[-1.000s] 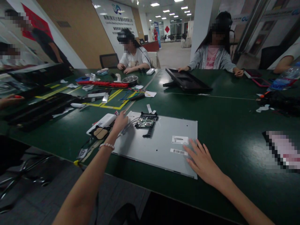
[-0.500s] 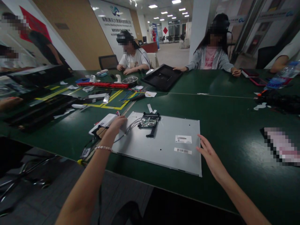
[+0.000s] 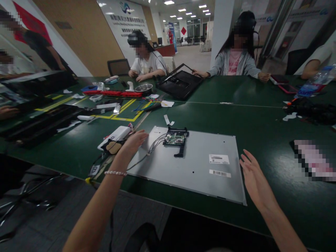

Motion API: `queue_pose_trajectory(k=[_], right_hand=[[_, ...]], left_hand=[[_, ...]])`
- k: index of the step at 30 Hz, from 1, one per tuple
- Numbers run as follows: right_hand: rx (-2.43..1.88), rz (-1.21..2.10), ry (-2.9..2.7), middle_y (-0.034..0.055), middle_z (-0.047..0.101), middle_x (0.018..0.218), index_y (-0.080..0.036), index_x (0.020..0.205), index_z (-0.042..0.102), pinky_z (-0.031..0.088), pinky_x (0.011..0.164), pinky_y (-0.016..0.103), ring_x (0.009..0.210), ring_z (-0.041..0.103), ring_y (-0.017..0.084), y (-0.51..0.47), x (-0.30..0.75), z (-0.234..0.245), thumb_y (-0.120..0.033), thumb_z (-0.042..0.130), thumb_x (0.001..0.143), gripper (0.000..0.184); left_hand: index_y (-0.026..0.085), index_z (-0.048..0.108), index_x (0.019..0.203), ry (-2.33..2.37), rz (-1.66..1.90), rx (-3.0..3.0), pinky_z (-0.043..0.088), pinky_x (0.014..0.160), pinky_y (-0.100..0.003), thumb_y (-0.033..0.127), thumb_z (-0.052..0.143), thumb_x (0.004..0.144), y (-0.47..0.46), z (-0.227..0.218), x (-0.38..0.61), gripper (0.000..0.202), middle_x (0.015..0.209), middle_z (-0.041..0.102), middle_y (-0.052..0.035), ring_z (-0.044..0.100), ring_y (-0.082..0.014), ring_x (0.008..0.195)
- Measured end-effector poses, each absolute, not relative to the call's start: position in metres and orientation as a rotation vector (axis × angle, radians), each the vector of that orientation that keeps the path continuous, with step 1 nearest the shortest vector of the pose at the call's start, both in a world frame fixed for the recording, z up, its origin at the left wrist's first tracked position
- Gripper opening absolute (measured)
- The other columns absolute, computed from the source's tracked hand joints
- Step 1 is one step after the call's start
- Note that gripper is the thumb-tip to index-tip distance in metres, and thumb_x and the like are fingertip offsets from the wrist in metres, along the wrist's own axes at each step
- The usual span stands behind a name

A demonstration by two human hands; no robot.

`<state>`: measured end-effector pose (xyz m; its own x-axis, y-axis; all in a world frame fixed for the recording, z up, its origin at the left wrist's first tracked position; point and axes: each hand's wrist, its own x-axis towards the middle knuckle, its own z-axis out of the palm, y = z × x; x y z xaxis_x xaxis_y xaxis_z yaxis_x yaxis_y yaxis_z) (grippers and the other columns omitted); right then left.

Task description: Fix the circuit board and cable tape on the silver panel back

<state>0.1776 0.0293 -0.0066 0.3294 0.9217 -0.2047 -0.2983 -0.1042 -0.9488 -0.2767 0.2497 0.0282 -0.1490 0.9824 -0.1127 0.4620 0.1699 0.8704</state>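
A grey metal display panel [image 3: 194, 164] lies flat on the green table [image 3: 262, 126], with a small circuit board [image 3: 175, 139] and a black bracket near its far left corner. Thin wires [image 3: 153, 145] run from the board toward my left hand [image 3: 133, 141], which rests palm down at the panel's left edge, fingers curved over the wires. A white box [image 3: 115, 134] and a tan pad [image 3: 113, 147] lie just left of that hand. My right hand [image 3: 256, 180] hovers open beside the panel's right edge, fingers stretched, holding nothing.
Across the table two people sit; one lifts a black monitor shell [image 3: 180, 84]. A red tool tray [image 3: 112, 93], a metal bowl [image 3: 144, 89], yellow tape lines [image 3: 126, 112] and black panels [image 3: 44, 120] crowd the far left. Dark clutter [image 3: 312, 112] lies at the right.
My right hand has slid off the panel's labels to its right edge. My left hand has settled lower at the left edge. The person opposite has tilted the black shell up.
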Motion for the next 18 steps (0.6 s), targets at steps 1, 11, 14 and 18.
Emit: queue_pose_trajectory(k=[1, 11, 14, 18], right_hand=[[-1.274, 1.153, -0.637, 0.0107, 0.031, 0.158, -0.031, 0.150, 0.031, 0.033, 0.113, 0.049, 0.143, 0.033, 0.029, 0.028, 0.181, -0.008, -0.052, 0.059, 0.082, 0.077], [-1.409, 1.060, -0.538, 0.0088, 0.035, 0.154, -0.036, 0.150, 0.028, 0.029, 0.115, 0.049, 0.141, 0.035, 0.029, 0.017, 0.211, -0.004, -0.051, 0.066, 0.077, 0.084], [-1.412, 1.037, -0.492, 0.0097, 0.036, 0.152, -0.034, 0.150, 0.029, 0.026, 0.117, 0.048, 0.142, 0.034, 0.028, 0.016, 0.223, -0.005, -0.048, 0.072, 0.072, 0.090], [-1.435, 0.991, -0.496, 0.0089, 0.041, 0.149, -0.035, 0.148, 0.033, 0.027, 0.116, 0.049, 0.140, 0.038, 0.028, 0.011, 0.241, -0.010, -0.048, 0.073, 0.072, 0.087]], left_hand=[[0.016, 0.052, 0.121, 1.699, 0.894, 1.303, 0.046, 0.101, -0.043, 0.029, 0.052, 0.087, 0.247, 0.028, -0.273, 0.037, 0.116, 0.067, -0.0157, 0.061, -0.0261, 0.117], [0.019, 0.050, 0.128, 1.606, 0.909, 1.060, 0.040, 0.110, -0.040, 0.026, 0.058, 0.080, 0.225, 0.024, -0.229, 0.049, 0.124, 0.065, -0.0129, 0.054, -0.0247, 0.128], [0.019, 0.051, 0.129, 1.592, 0.912, 1.073, 0.039, 0.111, -0.041, 0.029, 0.059, 0.080, 0.216, 0.022, -0.218, 0.050, 0.128, 0.063, -0.0134, 0.052, -0.0255, 0.130], [0.021, 0.051, 0.130, 1.563, 0.925, 1.076, 0.038, 0.112, -0.040, 0.032, 0.061, 0.080, 0.205, 0.019, -0.203, 0.052, 0.133, 0.060, -0.0125, 0.051, -0.0245, 0.131]])
